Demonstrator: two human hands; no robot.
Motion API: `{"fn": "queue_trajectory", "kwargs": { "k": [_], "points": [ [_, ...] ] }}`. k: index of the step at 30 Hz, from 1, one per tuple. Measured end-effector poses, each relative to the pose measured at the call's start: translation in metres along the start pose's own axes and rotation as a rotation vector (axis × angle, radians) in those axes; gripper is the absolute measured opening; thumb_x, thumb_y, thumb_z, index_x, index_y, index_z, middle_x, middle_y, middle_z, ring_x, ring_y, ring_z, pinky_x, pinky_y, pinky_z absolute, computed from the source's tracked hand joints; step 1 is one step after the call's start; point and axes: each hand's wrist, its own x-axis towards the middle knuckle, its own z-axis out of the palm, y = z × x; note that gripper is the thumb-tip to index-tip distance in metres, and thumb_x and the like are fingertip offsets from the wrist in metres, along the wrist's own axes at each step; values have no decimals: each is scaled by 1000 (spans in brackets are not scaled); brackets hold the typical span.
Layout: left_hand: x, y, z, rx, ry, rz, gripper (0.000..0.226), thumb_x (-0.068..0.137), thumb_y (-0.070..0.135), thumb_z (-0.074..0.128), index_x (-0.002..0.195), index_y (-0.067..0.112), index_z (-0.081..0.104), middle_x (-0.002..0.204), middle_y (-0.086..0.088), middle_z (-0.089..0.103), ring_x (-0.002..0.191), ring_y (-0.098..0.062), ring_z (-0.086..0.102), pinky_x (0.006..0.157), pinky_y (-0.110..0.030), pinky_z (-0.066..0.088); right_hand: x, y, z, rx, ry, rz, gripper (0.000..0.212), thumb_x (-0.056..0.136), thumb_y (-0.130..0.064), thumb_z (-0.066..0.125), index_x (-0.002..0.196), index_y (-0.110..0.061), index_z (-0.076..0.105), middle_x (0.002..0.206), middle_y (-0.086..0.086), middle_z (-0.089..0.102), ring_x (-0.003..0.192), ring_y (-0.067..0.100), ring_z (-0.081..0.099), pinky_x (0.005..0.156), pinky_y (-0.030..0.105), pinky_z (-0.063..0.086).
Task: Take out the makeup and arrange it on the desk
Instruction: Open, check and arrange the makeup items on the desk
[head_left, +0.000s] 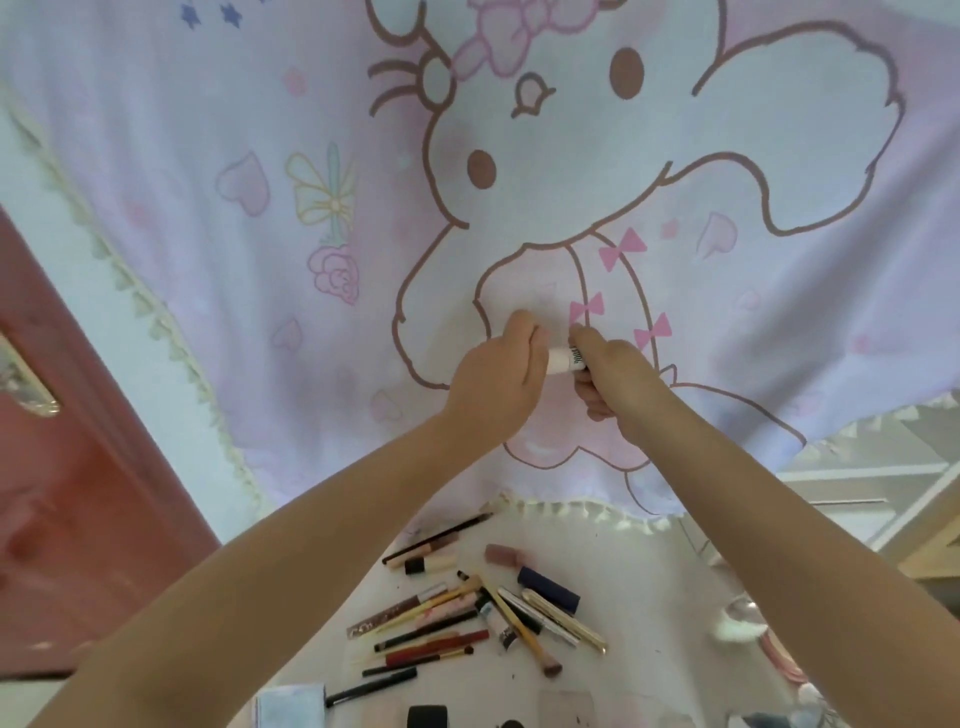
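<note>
Both hands, left hand (498, 371) and right hand (610, 376), gripped one white tube (566, 359); roughly twenty makeup sticks (467, 613) lay mid-desk (639, 654).

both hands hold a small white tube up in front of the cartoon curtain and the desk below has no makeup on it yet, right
Not quite. The head view shows both hands, left hand and right hand, on the white tube before the curtain, but makeup pencils and brushes already lie scattered on the desk.

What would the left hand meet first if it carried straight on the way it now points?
Probably the printed curtain: the left hand, holding a white tube with the right hand, points towards it, though depth is unclear.
</note>
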Motion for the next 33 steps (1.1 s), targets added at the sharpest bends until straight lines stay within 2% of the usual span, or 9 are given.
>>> {"fn": "queue_trajectory", "kwargs": {
  "k": [4,7,13,17,20,23,28,30,33],
  "points": [
    [2,6,-7,-603,-66,-444,34,98,12,27,65,17,33,50,4,36,43,-8,30,38,-14,26,-10,4,8,-142,187,-390,51,96,-22,38,47,-16,28,43,-5,27,38,6,24,41,17,19],
    [-8,7,-20,-838,-216,-589,33,98,18,27,65,17,33,38,9,27,32,-5,20,33,-12,17,-18,1,1,-335,77,-629,46,96,-18,41,51,-21,30,47,-4,30,41,5,32,45,18,25],
    [-34,-1,-39,-620,-456,-465,16,98,16,37,84,17,43,61,2,38,50,-9,36,55,-23,38,-24,15,-26,-363,-380,-575,30,89,-3,51,79,-30,43,66,-1,47,55,4,55,58,9,47],
    [-39,4,-40,-731,-358,-514,17,98,15,36,84,15,46,58,4,40,44,-6,37,51,-21,38,-27,22,-29,-204,-409,-609,46,79,4,62,87,-40,50,81,-17,59,77,16,64,73,19,54],
    [-39,9,-38,-749,-326,-510,17,98,15,37,83,14,45,57,3,40,41,-4,38,47,-18,39,-32,16,-26,-117,-425,-465,20,90,-13,50,90,-33,52,75,-4,64,55,8,63,58,22,53],
    [-38,14,-36,-702,-319,-494,18,98,15,37,82,14,45,55,4,40,38,-2,38,47,-17,39,-33,13,-27,-271,-337,-506,25,95,-17,41,75,-21,55,52,-7,61,41,3,54,50,18,47],
    [-29,22,-38,-706,-168,-560,25,97,20,40,74,14,45,51,5,43,36,-2,41,52,-20,42,-35,6,-36,-109,-406,-540,35,87,-1,52,99,-34,48,91,-6,60,72,7,65,71,21,56],
    [-24,26,-40,-705,-103,-551,25,97,19,41,73,15,45,55,2,44,42,-5,44,55,-22,43,-34,-3,-34,-107,-385,-445,15,93,-19,43,95,-32,51,83,-2,62,58,6,63,60,20,54],
    [-17,34,-44,-675,-89,-485,20,96,14,44,77,19,47,63,-1,49,55,-11,48,57,-20,44,-35,-16,-31,-135,-347,-373,34,97,-28,30,75,-15,52,61,7,59,39,6,53,45,17,45]
  ]
}}
